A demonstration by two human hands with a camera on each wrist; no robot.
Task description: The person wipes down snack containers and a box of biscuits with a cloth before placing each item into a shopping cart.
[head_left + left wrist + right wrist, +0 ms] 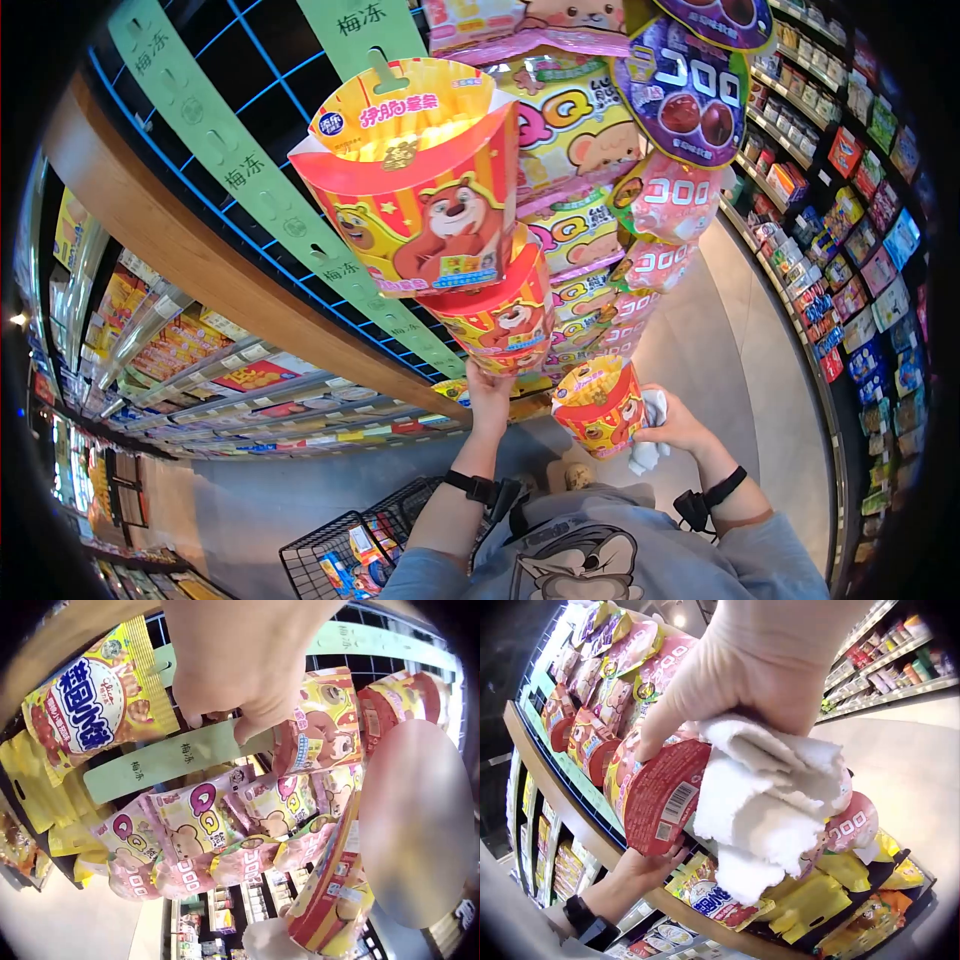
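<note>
My right hand (680, 422) grips a red-and-yellow fries snack pack (600, 408) with bears printed on it. A crumpled white cloth (761, 802) is bunched in the same hand. In the right wrist view the pack's red base (667, 799) with its barcode faces the camera. My left hand (490, 395) is up at the rack, right below a hanging fries pack (497, 322). In the left wrist view its fingertips are at a green label strip (161, 761), beside another bear-printed pack (322, 724). Whether those fingers pinch the strip, I cannot tell.
Larger in front hangs another fries pack (415, 215), next to QQ gummy bags (575, 130) and purple candy bags (685, 90) on a blue wire rack (270, 75). A wooden ledge (235, 260) runs below. A black shopping basket (320, 550) holds snacks. Stocked shelves (850, 260) stand right.
</note>
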